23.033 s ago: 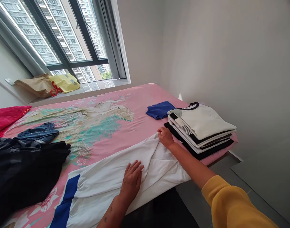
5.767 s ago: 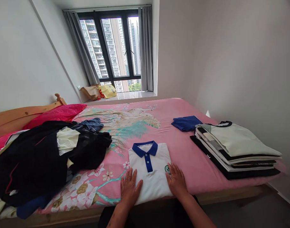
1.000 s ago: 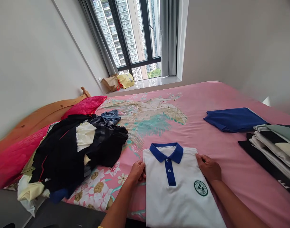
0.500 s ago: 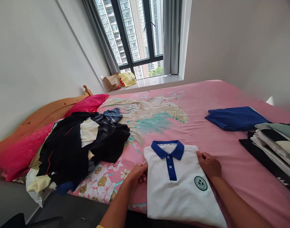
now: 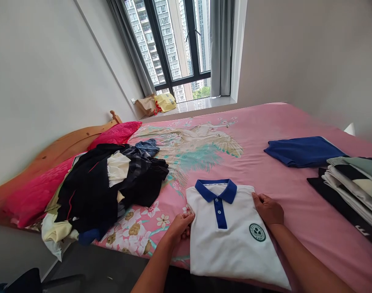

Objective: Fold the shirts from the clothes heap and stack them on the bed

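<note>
A folded white polo shirt (image 5: 234, 248) with a blue collar and a round green badge lies face up at the near edge of the bed. My left hand (image 5: 180, 228) pinches its left side, fingers closed on the cloth. On the opposite side, my right hand (image 5: 268, 208) grips the shirt's edge a little below the shoulder, its fingertips partly tucked under. The collar points away from me, and the shirt's lower end reaches the bed's front edge.
A heap of dark clothes (image 5: 91, 183) lies at the left by red pillows (image 5: 115, 134). To the right are folded blue shorts (image 5: 301, 150) and a stack of folded clothes (image 5: 350, 191). Bags (image 5: 165, 102) rest on the windowsill. The bed (image 5: 265, 122) has a pink printed sheet.
Earlier a white garment lay spread out; later it was folded with my palms flat on it. Over the last second both hands keep hold of its sides, my left sliding slightly up.
</note>
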### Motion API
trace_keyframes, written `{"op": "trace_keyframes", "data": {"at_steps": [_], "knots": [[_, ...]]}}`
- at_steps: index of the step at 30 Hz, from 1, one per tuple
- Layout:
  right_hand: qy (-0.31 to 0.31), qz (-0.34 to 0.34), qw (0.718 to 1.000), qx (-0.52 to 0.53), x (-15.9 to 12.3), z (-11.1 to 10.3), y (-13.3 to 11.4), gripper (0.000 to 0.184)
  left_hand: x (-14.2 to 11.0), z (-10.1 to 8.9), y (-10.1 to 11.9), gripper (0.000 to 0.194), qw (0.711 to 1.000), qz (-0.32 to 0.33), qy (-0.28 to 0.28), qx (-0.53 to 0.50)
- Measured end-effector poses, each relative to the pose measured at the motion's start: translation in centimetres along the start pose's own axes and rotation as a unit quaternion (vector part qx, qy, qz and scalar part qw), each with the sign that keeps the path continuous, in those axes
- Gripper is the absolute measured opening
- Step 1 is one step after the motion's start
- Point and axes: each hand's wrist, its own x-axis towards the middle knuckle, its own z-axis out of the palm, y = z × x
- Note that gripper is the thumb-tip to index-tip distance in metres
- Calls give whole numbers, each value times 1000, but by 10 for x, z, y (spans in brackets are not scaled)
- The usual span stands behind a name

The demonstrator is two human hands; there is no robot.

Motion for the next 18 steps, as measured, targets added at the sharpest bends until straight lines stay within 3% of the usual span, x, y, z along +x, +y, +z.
{"op": "trace_keyframes", "data": {"at_steps": [5, 12, 18], "knots": [[7, -8, 1000, 1, 0, 0, 1, 47, 3, 5, -7, 44, 998, 14, 62, -20], [-4, -3, 1000, 4, -1, -1, 0, 48, -14, 13, -19, 35, 988, 56, 140, -43], [8, -10, 1000, 4, 0, 1, 2, 47, 1, 4, -3, 41, 993, 1, 107, -59]]}}
